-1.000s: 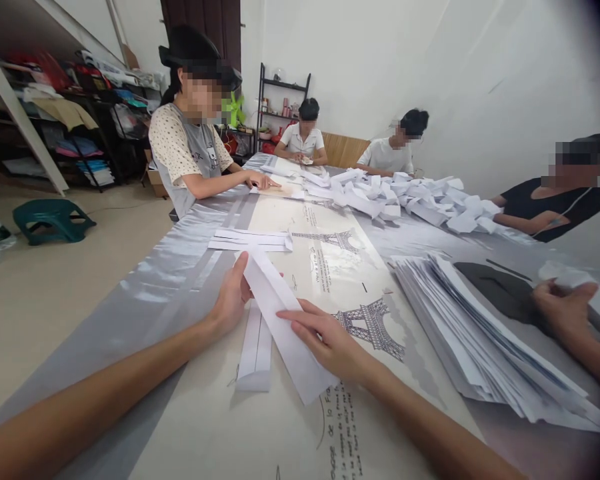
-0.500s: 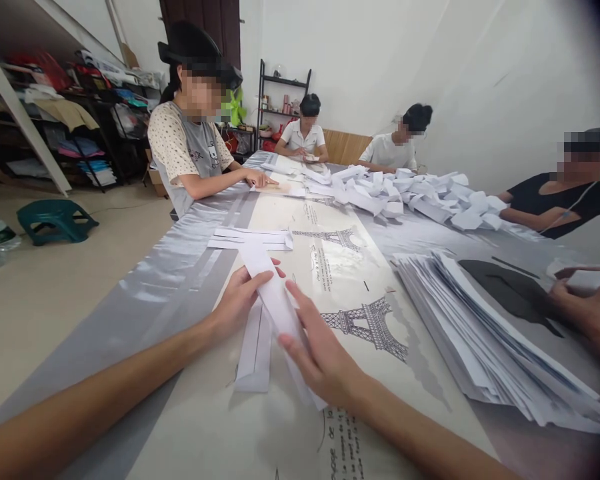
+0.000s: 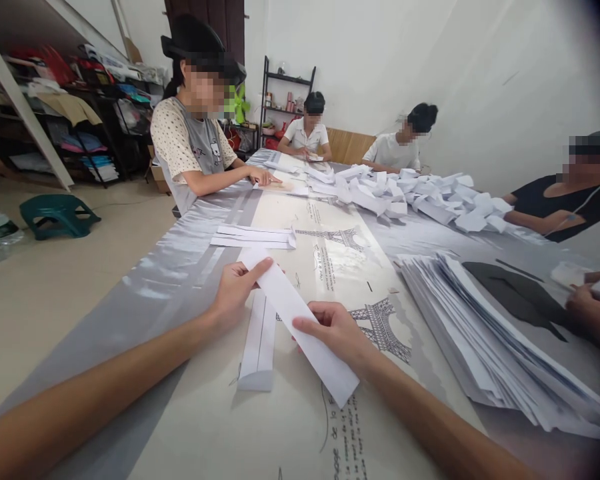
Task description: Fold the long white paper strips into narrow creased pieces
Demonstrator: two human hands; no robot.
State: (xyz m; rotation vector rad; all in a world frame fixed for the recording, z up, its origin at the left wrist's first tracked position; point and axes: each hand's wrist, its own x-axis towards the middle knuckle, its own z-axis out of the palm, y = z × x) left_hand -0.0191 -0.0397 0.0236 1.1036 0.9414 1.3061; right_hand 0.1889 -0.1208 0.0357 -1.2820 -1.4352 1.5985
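A long white strip of folded paper (image 3: 290,303) slants above the table between my two hands. My left hand (image 3: 237,287) pinches its far end, thumb on top. My right hand (image 3: 333,327) grips it nearer its lower end, thumb across the face and fingers underneath. Below the strip, another folded paper strip (image 3: 257,353) lies on the tablecloth, its upper part partly covered. Beyond my left hand, several more folded strips (image 3: 253,237) lie crosswise.
A stack of white paper sheets (image 3: 490,347) lies to the right. Farther back is a heap of folded paper pieces (image 3: 410,193). Several people sit around the table; one person's hands (image 3: 597,300) hold paper at the right edge. A green stool (image 3: 57,217) stands on the floor.
The paper strip has turned so its flat face shows and its lower end points farther right. My right hand has closed on it, with the thumb now lying across its face.
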